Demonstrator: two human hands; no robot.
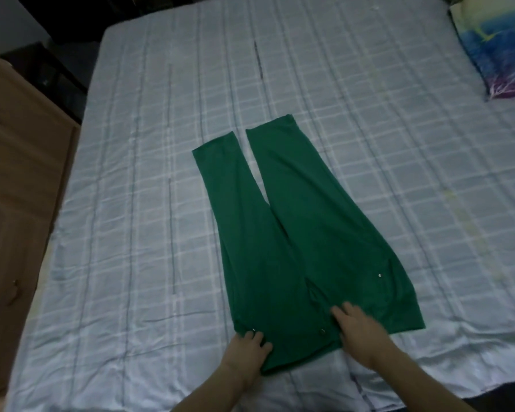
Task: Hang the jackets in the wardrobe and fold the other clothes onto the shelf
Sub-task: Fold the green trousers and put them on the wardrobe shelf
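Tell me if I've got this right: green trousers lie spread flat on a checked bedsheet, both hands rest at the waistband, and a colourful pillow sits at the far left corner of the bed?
Nearly. The head view shows the colourful pillow at the far right corner of the bed, not the left. The rest holds: green trousers lie spread flat on the checked bedsheet, with the left hand and right hand at the waistband.

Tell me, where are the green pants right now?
In the head view, the green pants lie flat in the middle of the plaid bed sheet, legs pointing away, with the left hand and right hand on the waistband.
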